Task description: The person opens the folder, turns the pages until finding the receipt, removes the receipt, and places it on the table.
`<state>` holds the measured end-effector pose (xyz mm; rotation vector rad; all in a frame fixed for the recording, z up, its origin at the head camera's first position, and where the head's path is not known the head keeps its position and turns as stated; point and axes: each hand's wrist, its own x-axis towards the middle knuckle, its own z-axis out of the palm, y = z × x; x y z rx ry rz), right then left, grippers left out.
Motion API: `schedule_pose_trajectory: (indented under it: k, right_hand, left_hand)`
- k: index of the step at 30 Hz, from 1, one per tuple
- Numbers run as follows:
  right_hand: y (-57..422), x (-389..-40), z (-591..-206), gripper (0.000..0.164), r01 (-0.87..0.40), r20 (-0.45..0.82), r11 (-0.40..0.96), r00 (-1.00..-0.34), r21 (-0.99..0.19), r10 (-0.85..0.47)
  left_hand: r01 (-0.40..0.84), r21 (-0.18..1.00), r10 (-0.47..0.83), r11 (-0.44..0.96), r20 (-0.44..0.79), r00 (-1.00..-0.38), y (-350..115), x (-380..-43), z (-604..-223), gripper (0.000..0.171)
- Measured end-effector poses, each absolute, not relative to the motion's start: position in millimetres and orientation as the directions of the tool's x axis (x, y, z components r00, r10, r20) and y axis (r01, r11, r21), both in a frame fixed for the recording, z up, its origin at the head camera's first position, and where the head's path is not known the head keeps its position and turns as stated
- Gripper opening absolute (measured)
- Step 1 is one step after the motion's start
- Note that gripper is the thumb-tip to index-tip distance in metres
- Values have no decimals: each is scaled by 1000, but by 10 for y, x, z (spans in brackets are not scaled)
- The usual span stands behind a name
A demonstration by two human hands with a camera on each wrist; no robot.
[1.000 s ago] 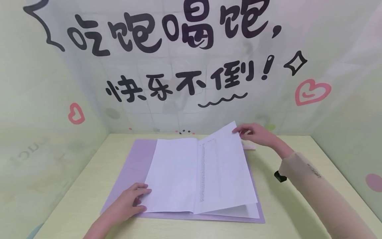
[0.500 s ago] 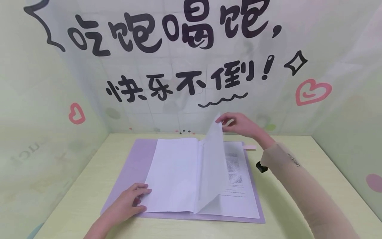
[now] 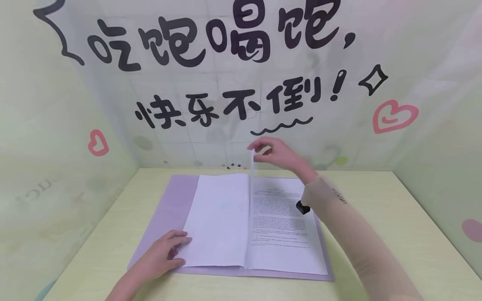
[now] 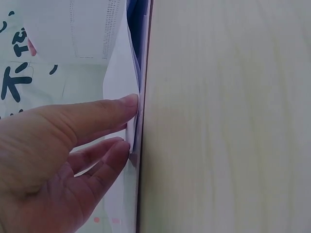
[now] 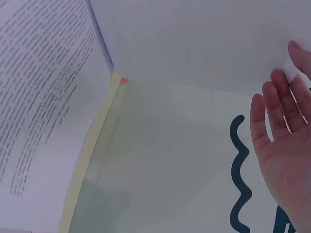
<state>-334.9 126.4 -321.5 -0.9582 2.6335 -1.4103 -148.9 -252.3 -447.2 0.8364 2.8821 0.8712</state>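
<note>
The right hand (image 3: 276,154) has its grip clamped on the top of a raised page (image 3: 252,167), which stands nearly edge-on at the fold. To its left lies a blank page (image 3: 218,217), to its right a printed page (image 3: 280,225), all in a purple folder (image 3: 175,200) open on the worktop (image 3: 94,251). The left hand (image 3: 163,251) touches the blank page's near left corner; whether its grip is together I cannot tell. Behind is a lettered wall (image 3: 211,150).

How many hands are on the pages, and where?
2: the left hand touches the left page near its lower left corner; the right hand pinches the raised sheet near its top.
</note>
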Motion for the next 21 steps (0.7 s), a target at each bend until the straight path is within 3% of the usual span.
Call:
schedule_pose_trajectory:
  k: [6,21]
  right_hand:
    - [1004,-3359,-3269,34,-495,266,374,-813,-784,-518]
    - [450,-3305,-3515,63,-526,239,347,-756,-776,-610]
  left_hand:
    - [486,525,497,699,132,-858,-2524,-1502,-4476,50]
    - [487,509,494,710,133,-859,-2550,-1542,-4482,51]
